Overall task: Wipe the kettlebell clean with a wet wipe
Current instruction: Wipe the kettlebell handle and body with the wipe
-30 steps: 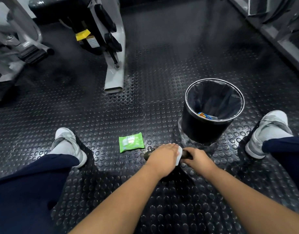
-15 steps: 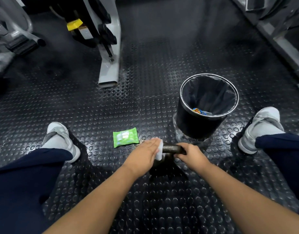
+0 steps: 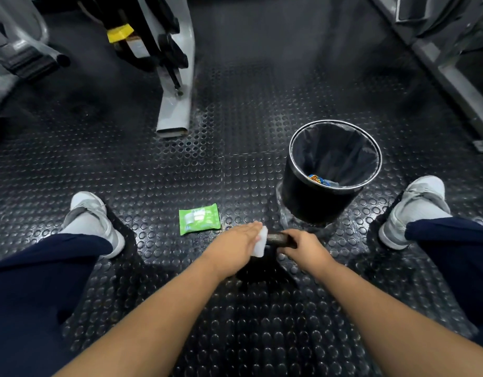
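Green foil wipe packet (image 3: 199, 219), flat on the studded black rubber floor (image 3: 158, 186), just left of the hands. Left hand (image 3: 234, 247), fingers near straight, presses a white folded wet wipe (image 3: 260, 242) against the left end of the kettlebell (image 3: 278, 238) handle, a dark, dull metal bar; right hand (image 3: 305, 247) grips its right end, with the round black lined bin (image 3: 316, 202) just beyond. Since a second ago, left hand and wipe have slid leftward, baring handle between the hands.

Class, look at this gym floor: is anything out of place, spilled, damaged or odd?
Little stands out. The green wipe packet lies loose on the floor beside the kettlebell handle, and something clear, perhaps plastic, bunches round the base of the bin. No spill or damage shows.
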